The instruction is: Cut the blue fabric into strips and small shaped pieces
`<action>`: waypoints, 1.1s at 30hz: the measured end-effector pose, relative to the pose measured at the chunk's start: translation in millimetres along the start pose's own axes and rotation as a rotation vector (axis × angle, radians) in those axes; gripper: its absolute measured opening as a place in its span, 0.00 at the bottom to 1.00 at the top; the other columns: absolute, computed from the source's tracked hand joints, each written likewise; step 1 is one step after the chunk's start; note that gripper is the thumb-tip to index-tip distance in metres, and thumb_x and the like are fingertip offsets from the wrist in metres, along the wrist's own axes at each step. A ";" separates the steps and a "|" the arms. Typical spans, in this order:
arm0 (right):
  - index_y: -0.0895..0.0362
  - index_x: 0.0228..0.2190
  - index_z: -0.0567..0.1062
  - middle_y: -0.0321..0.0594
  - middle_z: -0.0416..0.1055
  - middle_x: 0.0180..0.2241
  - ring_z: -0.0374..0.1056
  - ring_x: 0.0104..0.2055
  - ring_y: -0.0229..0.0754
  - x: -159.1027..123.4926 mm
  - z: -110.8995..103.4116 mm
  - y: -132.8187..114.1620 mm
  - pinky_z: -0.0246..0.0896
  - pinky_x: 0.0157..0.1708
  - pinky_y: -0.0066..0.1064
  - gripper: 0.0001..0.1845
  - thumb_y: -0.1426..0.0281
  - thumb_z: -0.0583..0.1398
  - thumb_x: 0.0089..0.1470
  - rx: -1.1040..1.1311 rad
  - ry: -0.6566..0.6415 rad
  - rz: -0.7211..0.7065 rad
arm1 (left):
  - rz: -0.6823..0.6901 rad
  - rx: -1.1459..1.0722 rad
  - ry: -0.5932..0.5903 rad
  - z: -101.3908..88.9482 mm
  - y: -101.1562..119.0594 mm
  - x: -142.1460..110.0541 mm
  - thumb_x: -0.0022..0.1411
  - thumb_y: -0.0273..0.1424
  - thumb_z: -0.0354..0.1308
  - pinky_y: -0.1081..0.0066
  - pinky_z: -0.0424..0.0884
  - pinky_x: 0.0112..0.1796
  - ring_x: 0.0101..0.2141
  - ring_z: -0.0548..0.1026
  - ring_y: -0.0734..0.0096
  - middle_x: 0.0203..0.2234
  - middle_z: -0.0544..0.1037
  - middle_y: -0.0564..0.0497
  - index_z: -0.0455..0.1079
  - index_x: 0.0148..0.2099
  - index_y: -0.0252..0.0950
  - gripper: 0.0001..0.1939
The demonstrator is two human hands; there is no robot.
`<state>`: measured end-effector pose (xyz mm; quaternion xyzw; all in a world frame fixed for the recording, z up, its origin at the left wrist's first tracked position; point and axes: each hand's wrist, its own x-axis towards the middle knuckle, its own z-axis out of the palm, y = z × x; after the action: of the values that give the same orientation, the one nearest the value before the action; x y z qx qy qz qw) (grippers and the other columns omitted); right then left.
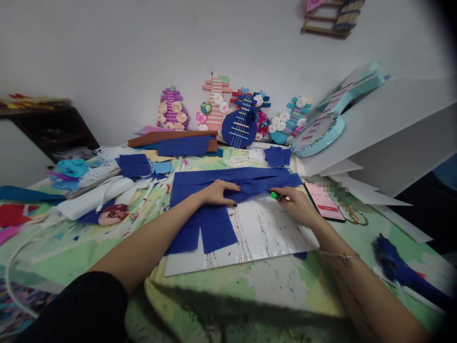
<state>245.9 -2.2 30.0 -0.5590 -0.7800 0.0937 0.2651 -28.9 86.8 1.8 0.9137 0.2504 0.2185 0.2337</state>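
A dark blue sheet of fabric (189,183) lies over a white cutting board (264,233) scored with reddish lines. Slits run through the sheet, and cut flaps hang toward the board's front. My left hand (218,191) rests flat on the fabric, thumb and fingers spread. In my right hand (298,206) is a small green craft knife (274,195), its dark tip pointing left at the fabric's right part. The fingers of that hand are closed around it. A smaller cut blue piece (218,231) lies on the front left of the board.
Several decorated lute-shaped crafts (241,121) lean on the wall behind. A phone (324,202) and gold bangles (353,215) lie right of the board. Nearer the right edge is a blue glue gun (396,262). Folded fabric (185,145), scraps and a white cable (14,267) occupy the left side.
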 end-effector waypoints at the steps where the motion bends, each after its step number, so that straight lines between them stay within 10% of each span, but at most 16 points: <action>1: 0.63 0.44 0.74 0.47 0.73 0.36 0.66 0.37 0.46 0.2 0.5 0.0 0.59 0.39 0.35 0.22 0.77 0.51 0.46 -0.005 0.016 0.011 | 0.028 0.073 -0.045 -1.7 4.1 -1.1 0.44 0.40 0.63 0.57 0.56 0.53 0.53 0.64 0.56 0.50 0.70 0.44 0.68 0.51 0.36 0.30; 7: 0.64 0.45 0.72 0.48 0.72 0.39 0.66 0.39 0.47 0.7 2.3 -0.8 0.58 0.41 0.36 0.23 0.77 0.52 0.46 -0.034 0.057 0.084 | 0.088 0.240 -0.030 -4.1 14.9 -4.4 0.48 0.32 0.60 0.59 0.55 0.53 0.52 0.66 0.57 0.47 0.72 0.46 0.72 0.45 0.39 0.19; 12: 0.62 0.43 0.73 0.48 0.72 0.40 0.66 0.40 0.47 1.1 4.2 -0.2 0.58 0.42 0.36 0.21 0.78 0.52 0.46 -0.054 0.030 0.129 | 0.017 0.059 0.033 -6.0 5.2 -5.1 0.53 0.31 0.56 0.71 0.65 0.46 0.45 0.72 0.65 0.41 0.76 0.48 0.75 0.38 0.38 0.11; 24: 0.59 0.40 0.69 0.43 0.73 0.32 0.67 0.33 0.43 -1.1 10.7 -3.2 0.58 0.33 0.31 0.14 0.71 0.53 0.50 0.009 -0.021 0.156 | -0.147 -0.299 0.118 -10.5 -5.6 -7.9 0.49 0.32 0.59 0.67 0.67 0.46 0.43 0.74 0.62 0.38 0.77 0.44 0.75 0.39 0.31 0.14; 33: 0.53 0.58 0.56 0.40 0.74 0.41 0.68 0.40 0.45 -4.1 16.5 -6.3 0.58 0.37 0.31 0.37 0.75 0.55 0.45 -0.056 -0.095 0.100 | -0.132 -0.407 0.141 -12.9 -0.5 -5.8 0.44 0.28 0.63 0.66 0.68 0.44 0.42 0.75 0.61 0.33 0.79 0.43 0.76 0.29 0.31 0.07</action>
<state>233.1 -5.7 17.6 -0.5994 -0.7651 0.1114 0.2070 -40.3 88.0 10.1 0.8117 0.2762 0.3121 0.4091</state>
